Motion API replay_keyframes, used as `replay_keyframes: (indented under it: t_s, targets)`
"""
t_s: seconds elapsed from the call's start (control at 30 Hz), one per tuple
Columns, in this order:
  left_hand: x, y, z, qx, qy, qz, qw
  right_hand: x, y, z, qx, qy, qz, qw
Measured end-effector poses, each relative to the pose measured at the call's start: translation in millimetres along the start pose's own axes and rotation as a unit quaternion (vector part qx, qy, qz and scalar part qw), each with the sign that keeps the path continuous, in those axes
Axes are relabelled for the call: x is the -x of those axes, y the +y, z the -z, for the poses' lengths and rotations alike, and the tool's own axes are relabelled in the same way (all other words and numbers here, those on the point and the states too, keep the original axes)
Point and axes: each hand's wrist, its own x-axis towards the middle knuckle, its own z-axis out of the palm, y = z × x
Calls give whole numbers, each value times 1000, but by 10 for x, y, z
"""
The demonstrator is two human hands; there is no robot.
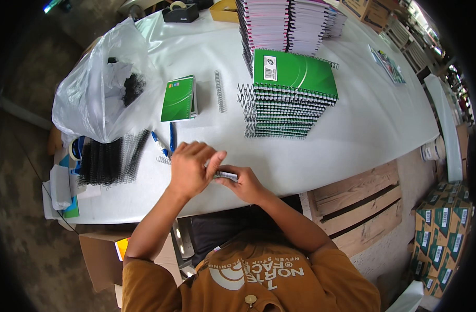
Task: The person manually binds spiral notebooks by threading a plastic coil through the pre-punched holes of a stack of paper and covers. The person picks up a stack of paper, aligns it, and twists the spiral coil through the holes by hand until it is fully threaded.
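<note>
My right hand (245, 184) is closed on a thin notebook (226, 176), seen edge-on at the table's near edge. My left hand (192, 167) is over its left end, back upward and thumb held apart from the fingers; it hides part of the notebook. Just beyond my left hand lie blue-handled pliers (172, 136) and a blue-and-white pen-like tool (159, 143). A small green notebook (177, 99) rests farther off, beside a loose wire spiral (219, 91). To the right stands a stack of green spiral notebooks (295, 78), with coil ends sticking out.
At the left, a clear plastic bag (100, 88) of scraps stands behind a row of black spirals (110, 161). Taller notebook piles (264, 23), a tape dispenser (180, 12) and a yellow tray (225, 11) are at the back. A wooden pallet (355, 203) lies below the table.
</note>
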Motion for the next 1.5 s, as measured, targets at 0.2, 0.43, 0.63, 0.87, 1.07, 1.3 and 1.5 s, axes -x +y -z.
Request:
replay_keyframes:
  t_s: [0.2, 0.43, 0.63, 0.87, 1.07, 1.3, 1.5]
  targets:
    - [95, -96, -219, -34, -27, 15, 999, -28, 15, 84, -19, -36, -67, 997]
    - [262, -83, -299, -52, 81, -62, 993, -35, 91, 63, -55, -42, 15, 997]
    - [302, -182, -409, -120, 198, -83, 969, 44, -12, -23, 36, 11, 45, 998]
    - [982, 50, -363, -167, -62, -143, 974, -35, 85, 65, 44, 8, 50, 998]
    - [121, 95, 203, -49, -170, -91, 980, -60, 122, 72, 55, -2, 25, 998]
    - [-29, 97, 344, 21, -215, 24, 976, -114, 1, 55, 17, 9, 20, 1000]
    - [5, 16, 323, -4, -257, -29, 966, -100, 109, 33, 94, 9, 55, 994]
